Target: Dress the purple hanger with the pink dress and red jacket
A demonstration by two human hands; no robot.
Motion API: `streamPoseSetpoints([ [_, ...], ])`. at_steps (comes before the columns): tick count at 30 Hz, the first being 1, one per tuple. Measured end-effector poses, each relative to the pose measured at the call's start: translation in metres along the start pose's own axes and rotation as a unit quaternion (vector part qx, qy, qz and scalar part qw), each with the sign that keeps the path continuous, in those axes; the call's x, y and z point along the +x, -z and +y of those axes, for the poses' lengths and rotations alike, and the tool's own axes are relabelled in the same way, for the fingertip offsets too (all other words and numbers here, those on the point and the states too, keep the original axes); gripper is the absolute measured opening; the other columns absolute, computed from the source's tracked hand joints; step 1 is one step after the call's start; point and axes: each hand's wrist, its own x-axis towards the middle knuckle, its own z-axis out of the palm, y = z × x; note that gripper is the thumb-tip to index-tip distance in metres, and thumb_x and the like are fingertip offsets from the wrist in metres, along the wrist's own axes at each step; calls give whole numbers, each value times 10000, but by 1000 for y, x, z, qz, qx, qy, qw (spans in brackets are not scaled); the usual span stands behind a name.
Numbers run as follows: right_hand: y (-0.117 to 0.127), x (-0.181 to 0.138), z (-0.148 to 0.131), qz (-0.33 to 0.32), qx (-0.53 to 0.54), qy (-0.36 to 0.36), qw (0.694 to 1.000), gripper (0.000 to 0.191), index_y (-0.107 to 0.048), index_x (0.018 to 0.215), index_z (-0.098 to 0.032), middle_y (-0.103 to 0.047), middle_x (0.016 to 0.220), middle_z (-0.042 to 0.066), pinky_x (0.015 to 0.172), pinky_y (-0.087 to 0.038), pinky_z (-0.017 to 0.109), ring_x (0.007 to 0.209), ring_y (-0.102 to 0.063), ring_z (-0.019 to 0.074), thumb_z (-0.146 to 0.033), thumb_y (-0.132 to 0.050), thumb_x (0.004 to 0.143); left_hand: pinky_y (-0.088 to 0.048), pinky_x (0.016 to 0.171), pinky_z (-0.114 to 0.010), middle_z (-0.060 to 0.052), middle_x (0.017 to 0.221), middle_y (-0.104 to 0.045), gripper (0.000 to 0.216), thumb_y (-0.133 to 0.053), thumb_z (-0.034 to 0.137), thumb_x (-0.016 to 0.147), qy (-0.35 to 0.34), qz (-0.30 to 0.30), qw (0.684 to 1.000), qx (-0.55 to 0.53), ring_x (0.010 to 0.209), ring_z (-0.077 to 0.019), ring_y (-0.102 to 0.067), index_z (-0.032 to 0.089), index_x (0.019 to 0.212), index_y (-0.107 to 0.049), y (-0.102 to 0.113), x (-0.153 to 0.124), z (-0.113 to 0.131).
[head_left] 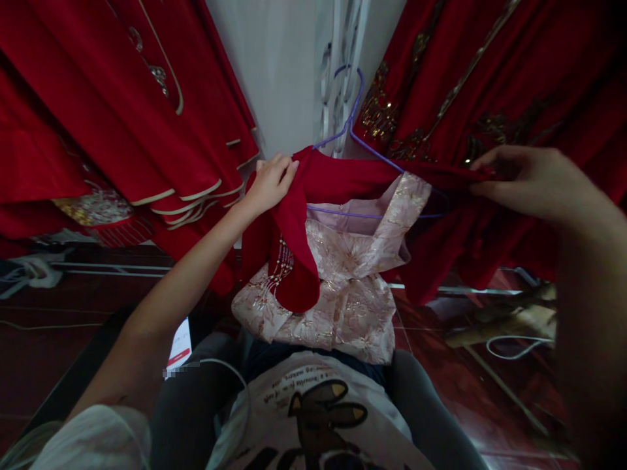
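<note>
Two grips (274,181) (514,175) hold one red garment (337,176).

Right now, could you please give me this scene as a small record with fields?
Left hand: grips red cloth
Right hand: pinches the same cloth, farther right
Hanger: purple hanger, its hook at the top
Dress: pale pink dress on the hanger, partly covered by the cloth
Surroundings: red garments on both sides
</note>
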Motion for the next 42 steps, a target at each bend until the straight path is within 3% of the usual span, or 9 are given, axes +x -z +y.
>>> streamPoseSetpoints([
  [3,-4,-18,-18,-76,151,55,984,252,-614,833,-224,-583,726,25,622,-400,345,646,-512,138,-237,-786,649,-352,977,-424,-74,830,-589,476,-397,609,935,2,1,1000,7,945,-259,-590,204,768,-584,0,-1,2],
  [6,-35,-23,-33,-91,236,132,958,282,-526,798,-220,-550,784,17,650,-415,332,686,-504,143,-298,-759,659,-345,979,-421,-75,847,-603,476,-391,618,932,0,3,1000,11,960,-261,-586,209,790,-590,-3,-3,4],
  [12,-117,-13,-79,-122,298,201,925,256,-444,798,-231,-496,731,-24,635,-418,283,663,-484,138,-296,-671,698,-335,983,-414,-83,875,-617,493,-385,643,922,6,21,1000,7,999,-270,-581,210,819,-599,-9,-8,7],
  [16,-143,-15,-116,-111,318,229,913,203,-431,822,-235,-506,735,-31,662,-419,276,671,-492,138,-259,-609,728,-328,1002,-419,-81,911,-622,488,-385,638,925,22,41,999,6,1056,-269,-570,210,837,-602,-11,-9,8],
  [24,-137,-29,-108,-94,282,214,930,188,-446,835,-239,-546,768,-17,660,-414,271,692,-502,151,-214,-593,720,-322,1056,-488,-151,1275,-512,348,-656,523,817,52,151,986,44,1281,-342,-412,226,986,-589,-35,-43,36],
  [27,-134,-30,-102,-98,293,206,928,198,-465,839,-242,-544,772,-16,657,-415,270,712,-512,157,-219,-610,706,-397,977,-461,-126,1100,-590,274,-610,441,867,62,143,988,4,1112,-313,-537,236,1042,-559,-54,-55,48],
  [30,-134,-29,-99,-102,313,208,921,193,-479,840,-241,-541,780,-15,658,-417,272,722,-516,157,-209,-607,700,-460,841,-390,-70,854,-600,200,-590,325,876,40,69,996,-50,871,-259,-604,240,1048,-533,-68,-62,59],
  [35,-138,-29,-95,-95,326,216,915,185,-481,844,-237,-542,797,-15,650,-418,273,718,-514,149,-185,-590,704,-475,733,-349,-44,798,-585,263,-629,190,786,14,-25,997,-65,765,-227,-607,226,1010,-495,-75,-64,73],
  [42,-140,-41,-99,-99,334,217,912,192,-464,875,-244,-533,786,-20,647,-450,268,699,-524,136,-205,-604,749,-506,735,-282,23,818,-583,446,-704,145,718,86,73,957,-266,749,-139,-625,257,1042,-419,-82,-57,73],
])
